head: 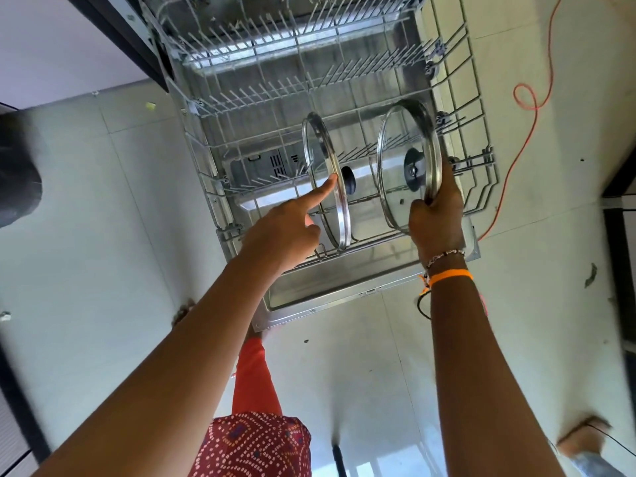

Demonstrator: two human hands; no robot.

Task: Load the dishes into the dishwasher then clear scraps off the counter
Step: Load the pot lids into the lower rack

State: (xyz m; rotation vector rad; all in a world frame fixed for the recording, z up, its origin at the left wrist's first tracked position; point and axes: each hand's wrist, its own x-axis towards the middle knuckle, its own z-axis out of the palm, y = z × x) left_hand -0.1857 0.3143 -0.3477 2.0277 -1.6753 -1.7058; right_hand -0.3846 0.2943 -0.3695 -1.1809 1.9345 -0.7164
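Note:
The dishwasher's lower wire rack (pixel 475 108) is pulled out over the open door (pixel 344 287). Two glass pot lids with steel rims stand on edge in it. The smaller lid (pixel 318 149) stands at the middle; my left hand (pixel 285 228) points with its index fingertip touching that lid's rim, the other fingers curled. The larger lid (pixel 395 160), with a dark knob at its centre, stands to the right. My right hand (pixel 437 215) grips its rim at the lower right.
The upper rack (pixel 275 29) juts out above, with rows of tines. An orange cable (pixel 526 105) loops over the tiled floor on the right. Small scraps (pixel 591 275) lie on the floor. A dark round object (pixel 17 173) stands at the left edge. My red-clothed leg (pixel 254 390) is below the door.

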